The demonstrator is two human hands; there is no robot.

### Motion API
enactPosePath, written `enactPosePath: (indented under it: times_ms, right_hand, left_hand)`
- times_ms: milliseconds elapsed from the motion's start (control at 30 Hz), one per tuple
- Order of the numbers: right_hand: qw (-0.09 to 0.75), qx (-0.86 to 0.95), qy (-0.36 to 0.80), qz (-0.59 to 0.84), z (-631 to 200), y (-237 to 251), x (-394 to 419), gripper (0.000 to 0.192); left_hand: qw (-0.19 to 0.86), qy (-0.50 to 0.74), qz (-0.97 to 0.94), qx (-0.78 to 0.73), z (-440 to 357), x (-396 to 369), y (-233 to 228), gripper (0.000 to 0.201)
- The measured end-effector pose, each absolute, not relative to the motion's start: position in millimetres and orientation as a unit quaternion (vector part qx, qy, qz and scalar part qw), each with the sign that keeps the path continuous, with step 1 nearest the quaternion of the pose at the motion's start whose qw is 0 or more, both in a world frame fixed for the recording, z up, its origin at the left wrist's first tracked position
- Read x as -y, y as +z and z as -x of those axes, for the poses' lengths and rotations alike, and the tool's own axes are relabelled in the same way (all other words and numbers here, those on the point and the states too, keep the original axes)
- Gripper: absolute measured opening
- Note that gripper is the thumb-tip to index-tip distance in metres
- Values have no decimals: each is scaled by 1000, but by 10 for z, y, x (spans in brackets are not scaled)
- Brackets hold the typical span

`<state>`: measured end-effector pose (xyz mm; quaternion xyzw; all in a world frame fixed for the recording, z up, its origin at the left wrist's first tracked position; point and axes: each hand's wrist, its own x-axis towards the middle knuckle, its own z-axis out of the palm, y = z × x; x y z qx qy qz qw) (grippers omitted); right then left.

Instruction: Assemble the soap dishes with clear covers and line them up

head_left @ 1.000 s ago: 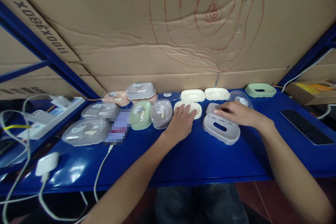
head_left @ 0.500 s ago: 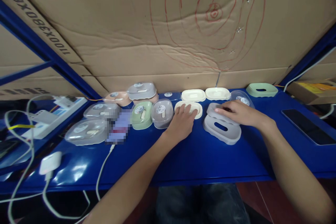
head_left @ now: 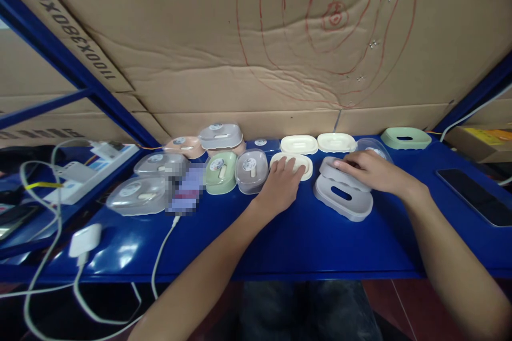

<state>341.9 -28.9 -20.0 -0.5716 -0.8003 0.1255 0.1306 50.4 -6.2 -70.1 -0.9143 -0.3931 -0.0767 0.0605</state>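
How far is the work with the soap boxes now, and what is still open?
Done: several closed boxes with clear lids stand at the left, such as the green box and grey box. In hand: the left hand rests on a cream tray; the right hand lies on a grey tray atop a grey base. Left: two cream trays and a green base remain uncovered.

Flattened cardboard (head_left: 224,64) is lining the far wall, red rings scrawled on its right part. A glossy blue shelf (head_left: 304,240) is catching soft glare, and blue steel struts (head_left: 72,69) are slanting up on the left.
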Motion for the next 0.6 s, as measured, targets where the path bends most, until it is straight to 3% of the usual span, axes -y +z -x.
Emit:
enactPosePath:
  times_ms: [233,400,600]
  right_hand:
    - [214,779,-5,589,-3372,-91,251,63]
    - [186,804,-12,565,-3347,135,-49,50]
    - [203,766,-27,610,-3640,310,25,58]
  left_hand:
    - [52,-57,909,409,-500,40,-667,50]
    - [46,-53,913,402,-511,73,-654,54]
    - [42,-62,918,390,-495,64,-672,54]
